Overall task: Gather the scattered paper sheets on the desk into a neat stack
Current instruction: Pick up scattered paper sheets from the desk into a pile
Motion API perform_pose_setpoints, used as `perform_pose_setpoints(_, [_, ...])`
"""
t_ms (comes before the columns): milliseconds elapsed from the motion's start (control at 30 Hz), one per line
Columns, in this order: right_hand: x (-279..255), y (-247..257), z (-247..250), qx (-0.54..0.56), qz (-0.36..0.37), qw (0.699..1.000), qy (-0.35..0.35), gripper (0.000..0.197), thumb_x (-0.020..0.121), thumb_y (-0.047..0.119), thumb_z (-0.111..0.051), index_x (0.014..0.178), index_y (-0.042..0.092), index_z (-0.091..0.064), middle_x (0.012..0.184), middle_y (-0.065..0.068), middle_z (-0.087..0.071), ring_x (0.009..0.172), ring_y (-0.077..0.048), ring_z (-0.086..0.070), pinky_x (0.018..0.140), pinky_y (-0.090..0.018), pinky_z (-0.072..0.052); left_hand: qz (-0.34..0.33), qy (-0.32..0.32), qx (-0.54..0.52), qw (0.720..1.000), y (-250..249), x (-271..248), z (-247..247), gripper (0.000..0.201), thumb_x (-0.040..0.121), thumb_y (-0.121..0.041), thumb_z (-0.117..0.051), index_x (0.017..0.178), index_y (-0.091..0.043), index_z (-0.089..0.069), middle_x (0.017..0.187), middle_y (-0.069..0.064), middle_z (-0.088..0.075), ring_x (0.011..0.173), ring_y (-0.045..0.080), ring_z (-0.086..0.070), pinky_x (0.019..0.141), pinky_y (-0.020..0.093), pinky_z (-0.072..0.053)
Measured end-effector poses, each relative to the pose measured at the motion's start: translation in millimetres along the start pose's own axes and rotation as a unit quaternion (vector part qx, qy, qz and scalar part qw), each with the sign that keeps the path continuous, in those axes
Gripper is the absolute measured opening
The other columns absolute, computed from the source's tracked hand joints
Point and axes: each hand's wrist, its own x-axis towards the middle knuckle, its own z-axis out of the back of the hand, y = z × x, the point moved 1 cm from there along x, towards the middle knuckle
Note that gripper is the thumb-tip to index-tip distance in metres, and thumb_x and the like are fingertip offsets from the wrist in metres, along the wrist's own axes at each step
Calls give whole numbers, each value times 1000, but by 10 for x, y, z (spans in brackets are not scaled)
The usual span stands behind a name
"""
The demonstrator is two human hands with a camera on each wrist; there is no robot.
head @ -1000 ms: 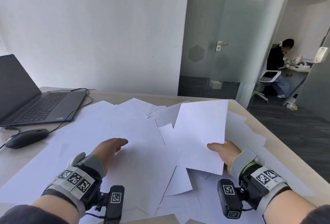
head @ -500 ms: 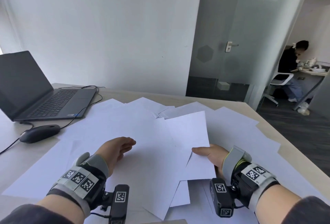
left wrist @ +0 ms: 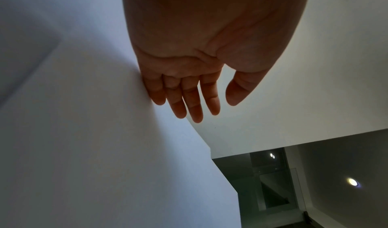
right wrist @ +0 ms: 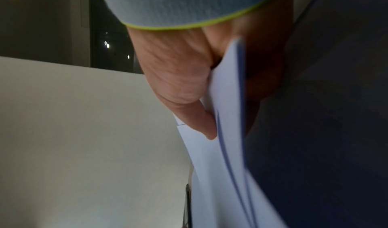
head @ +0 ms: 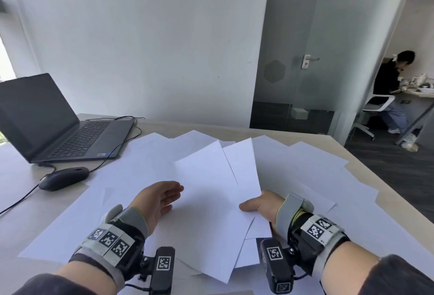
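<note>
White paper sheets (head: 150,160) lie scattered and overlapping over most of the desk (head: 270,133). My right hand (head: 260,205) pinches a few sheets (head: 218,177) by their near right corner and holds them tilted above the pile; the right wrist view shows the thumb (right wrist: 189,98) pressed on the held sheets (right wrist: 226,148) with the fingers behind them. My left hand (head: 159,198) hovers just left of the held sheets, fingers straight and close together, palm turned toward their left edge. In the left wrist view the left hand (left wrist: 189,98) lies alongside a white sheet (left wrist: 94,132) and holds nothing.
An open dark laptop (head: 58,128) stands at the back left with a black mouse (head: 63,178) and its cable in front of it. The desk's right edge runs diagonally beside the sheets. A person (head: 389,88) sits behind a glass partition (head: 305,59) at the far right.
My right hand has carried its held sheets leftward toward the middle, and now a second sheet shows fanned out with the first. The left hand has stayed open beside them.
</note>
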Motion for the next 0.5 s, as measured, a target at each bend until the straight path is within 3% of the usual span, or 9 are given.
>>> perform_pose_setpoints(133, [-68,-1,265,45,0,999,-22,42,62,6,-83,103,-1,-76,103,-16,-77,101,-37,-72,100,-51,-52,-22,-16,-28,999,-57,-23,5,16,96,-14,-60,105,-7,-71,106,10,-78,106,26,-70,85,41,-54])
perform_pose_setpoints(300, [-191,-27,694,96,10,990,-98,18,81,-7,-71,99,-2,-74,107,-23,-74,104,-44,-69,99,-53,-52,-40,-25,3,999,-49,-28,-144,14,96,-16,-60,101,-10,-73,106,8,-78,105,25,-69,85,41,-54])
perform_pose_setpoints(433, [-264,-143,1013,139,28,978,-153,19,70,0,-80,89,3,-77,103,-20,-76,102,-43,-69,101,-56,-50,-50,-41,58,996,5,-11,-355,14,95,-20,-63,105,-18,-73,112,1,-74,112,21,-65,90,41,-51])
perform_pose_setpoints(500, [-287,-193,1097,174,34,968,-180,21,72,-2,-79,92,2,-76,106,-23,-74,102,-45,-69,99,-59,-50,-60,-59,82,993,18,-5,-419,14,96,-20,-62,107,-22,-71,116,-1,-68,117,22,-60,91,41,-50])
